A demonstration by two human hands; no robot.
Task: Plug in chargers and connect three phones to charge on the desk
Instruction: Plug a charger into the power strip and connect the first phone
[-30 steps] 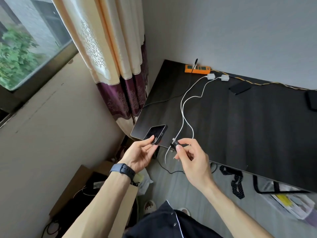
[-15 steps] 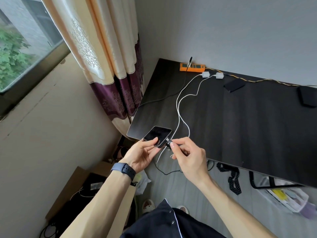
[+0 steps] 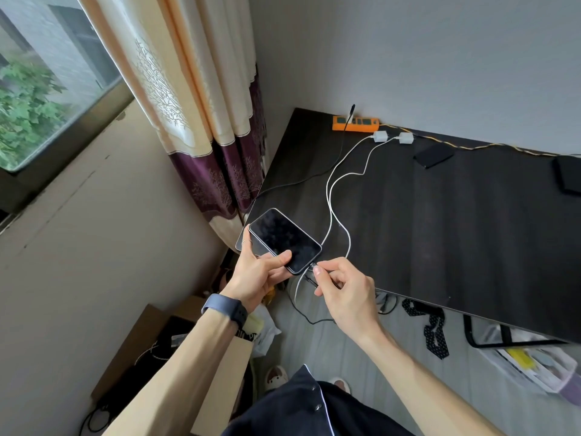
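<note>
At the near left corner of the desk (image 3: pixel 440 234), my left hand (image 3: pixel 256 275) is wrapped around the phone (image 3: pixel 284 239): thumb pressed on the glass near its lower end, fingers curled under and along the far left edge. Phone is lifted and tilted just over the corner, dark screen up, glossy black, rounded corners, smudged. A dark band is strapped on that wrist.

Right beside the phone, my right hand (image 3: pixel 344 292) pinches the dark connector (image 3: pixel 312 267) between thumb and forefinger, other fingers curled in loosely. Connector tip sits at the phone's bottom edge; can't tell if it's fully seated. A second connector end hangs just below my fingers.

From the connector, two thin white cables (image 3: pixel 330 209) loop back across the desk, crossing once, matte, round. Desk top is dark wood-grain laminate, flat, straight-edged.

Farther from the phone, both cables end in two small white cube chargers (image 3: pixel 393 136) lying on the desk, not in the sockets. Just behind them against the wall is an orange power strip (image 3: pixel 355 124), rectangular plastic, dark sockets, one black plug in it. A second phone (image 3: pixel 434 155), flat black, lies right of the chargers. Another dark object (image 3: pixel 569 177) is at the far right edge, cropped.

No readable writing or brand anywhere.
</note>
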